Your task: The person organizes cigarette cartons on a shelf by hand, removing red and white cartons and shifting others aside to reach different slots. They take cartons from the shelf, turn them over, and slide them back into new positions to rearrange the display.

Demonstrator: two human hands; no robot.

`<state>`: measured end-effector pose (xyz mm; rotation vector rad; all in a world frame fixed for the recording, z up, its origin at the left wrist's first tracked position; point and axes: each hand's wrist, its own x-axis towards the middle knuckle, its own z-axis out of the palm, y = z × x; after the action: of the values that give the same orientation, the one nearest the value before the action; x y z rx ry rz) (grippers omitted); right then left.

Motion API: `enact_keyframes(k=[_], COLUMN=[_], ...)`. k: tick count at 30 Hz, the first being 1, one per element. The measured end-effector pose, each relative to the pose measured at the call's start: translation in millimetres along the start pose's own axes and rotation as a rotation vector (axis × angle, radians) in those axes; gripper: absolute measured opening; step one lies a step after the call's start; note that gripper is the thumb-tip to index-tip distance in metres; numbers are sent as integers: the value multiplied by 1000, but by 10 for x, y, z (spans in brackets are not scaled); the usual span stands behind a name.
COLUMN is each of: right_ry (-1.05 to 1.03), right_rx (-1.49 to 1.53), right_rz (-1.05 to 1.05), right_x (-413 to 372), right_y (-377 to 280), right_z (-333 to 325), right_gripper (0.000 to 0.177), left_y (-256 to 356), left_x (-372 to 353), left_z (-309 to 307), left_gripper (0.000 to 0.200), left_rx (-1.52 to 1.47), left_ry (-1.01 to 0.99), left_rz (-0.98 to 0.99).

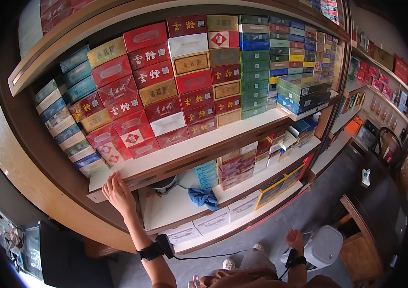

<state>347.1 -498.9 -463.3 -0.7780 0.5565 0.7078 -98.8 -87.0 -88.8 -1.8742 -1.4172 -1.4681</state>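
My left hand [117,193] rests its fingers on the left end of the white shelf board [175,150], near its front edge. The fingers are stretched out and hold nothing that I can see. Just beyond them stand stacked cigarette cartons, among them a red and white carton [116,152] and a blue and white carton [91,164]. My right hand [294,238] hangs low at my side, away from the shelf and near a white bin [326,245]. Its fingers are loosely curled and slightly apart, with nothing visible in them. Both wrists wear black straps.
On the lower shelf lie a blue cloth [203,198], a dark round container [164,185] and more cartons [235,170]. White boxes [213,221] stand beneath. A wooden chair [358,245] and a dark table [382,192] are at the right. A black cable [209,257] runs in front of me.
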Motion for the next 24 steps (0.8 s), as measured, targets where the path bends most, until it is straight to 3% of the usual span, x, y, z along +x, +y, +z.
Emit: enact_keyframes(k=[4, 10, 16, 18, 19, 20, 21, 24], right_ry=[-51, -672, -1405, -1738, -1837, -1910, -1957, -2122], right_rx=[-241, -520, -956, -894, -903, -783, -668, -535], right_rz=[-112, -292, -1059, -1182, -1372, -1386, -1320, -1283], right_x=[-400, -1847, -3333, -3757, -3961, -4139, -4342, -4676], right_y=[-166, -186, 111, 151, 152, 194, 223, 253], right_z=[723, 2625, 3575, 3748, 3822, 3864, 3928, 3965], right_gripper=[16, 30, 50, 33, 24, 21, 39, 20], left_y=[-19, -20, -41, -15, -6, -7, -13, -20], left_x=[-9, -11, -13, -11, -1, -3, -10, 8], left_z=[12, 9, 18, 13, 7, 16, 41, 70], left_gripper=[24, 25, 26, 25, 25, 25, 24, 24], left_rx=[12, 33, 46, 40, 35, 36, 40, 47], left_ry=[13, -5, 0, 1, 0, 6, 15, 27], left_rz=[6, 2, 16, 4, -10, -7, -20, -32])
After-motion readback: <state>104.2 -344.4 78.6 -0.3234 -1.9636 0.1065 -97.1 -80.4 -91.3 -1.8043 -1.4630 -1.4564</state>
